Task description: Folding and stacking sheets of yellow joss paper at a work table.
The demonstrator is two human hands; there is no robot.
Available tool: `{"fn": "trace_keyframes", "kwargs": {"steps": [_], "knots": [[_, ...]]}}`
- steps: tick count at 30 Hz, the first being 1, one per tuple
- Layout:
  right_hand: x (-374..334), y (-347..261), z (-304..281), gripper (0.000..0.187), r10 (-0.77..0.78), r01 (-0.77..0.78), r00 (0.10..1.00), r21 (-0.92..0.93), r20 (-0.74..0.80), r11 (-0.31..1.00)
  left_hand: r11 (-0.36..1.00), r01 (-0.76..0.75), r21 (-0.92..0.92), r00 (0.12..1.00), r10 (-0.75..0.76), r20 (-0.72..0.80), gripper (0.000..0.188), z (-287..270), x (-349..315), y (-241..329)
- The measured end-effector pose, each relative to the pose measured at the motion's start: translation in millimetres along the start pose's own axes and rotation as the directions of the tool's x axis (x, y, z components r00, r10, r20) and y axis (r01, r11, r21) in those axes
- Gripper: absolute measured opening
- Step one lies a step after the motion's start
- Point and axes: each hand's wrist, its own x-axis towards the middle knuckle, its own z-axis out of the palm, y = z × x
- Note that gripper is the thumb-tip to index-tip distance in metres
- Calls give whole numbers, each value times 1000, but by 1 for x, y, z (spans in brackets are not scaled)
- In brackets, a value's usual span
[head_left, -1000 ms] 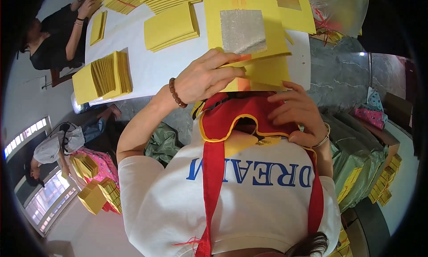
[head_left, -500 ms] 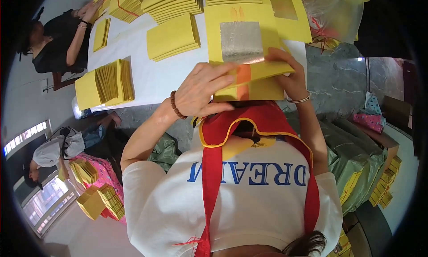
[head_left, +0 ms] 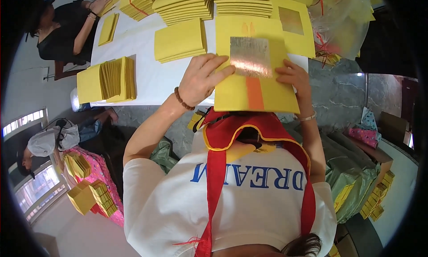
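In front of me is a yellow paper sheet (head_left: 277, 94) with a silver foil square (head_left: 250, 56) in its middle and an orange stripe running down to the near edge. My left hand (head_left: 203, 79) holds the sheet's left side, its fingertips on the paper beside the foil and its thumb out of sight. On the opposite side, the fingers of my right hand (head_left: 295, 81) curl over the right edge, the thumb hidden. The near part of the sheet reaches past the table's edge, above my red apron (head_left: 263, 123).
The white table (head_left: 147, 76) bears several stacks of yellow paper (head_left: 180, 38), a bundle of folded ones (head_left: 104, 85) at left, and another foil sheet (head_left: 305, 41) at right. A clear plastic bag (head_left: 341, 21) sits beyond. Two people work at left; green-wrapped boxes (head_left: 347, 177) stand at right.
The folded-up near flap now lies flat, showing the orange stripe down to the edge. My right hand has shifted down along the right edge; my left has moved slightly back to the left edge.
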Motion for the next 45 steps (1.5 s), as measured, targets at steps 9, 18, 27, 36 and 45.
{"fn": "trace_keyframes", "kwargs": {"steps": [9, 18, 27, 36, 45], "knots": [[-8, -31, -9, 20, 92, -105, 981, 69, 169, 992, 943, 154, -295, 988, -147, 46, 32, -9, -10, 21], [19, -27, 17, 38, 660, -560, 750, 488, -45, 669, 537, 654, -532, 726, -644, 242, 18, 8, 6, 14], [31, -16, 16, 50, 657, -640, 752, 290, 46, 712, 307, 685, -660, 621, -720, 310, 32, 35, 0, -8], [38, -19, 15, 47, 655, -650, 756, 121, -1, 750, 257, 762, -595, 547, -748, 377, 34, 27, 11, -13], [32, -5, 28, 46, 624, -575, 776, 300, -93, 761, -23, 755, -656, 444, -718, 536, 30, 17, 26, -15]]}}
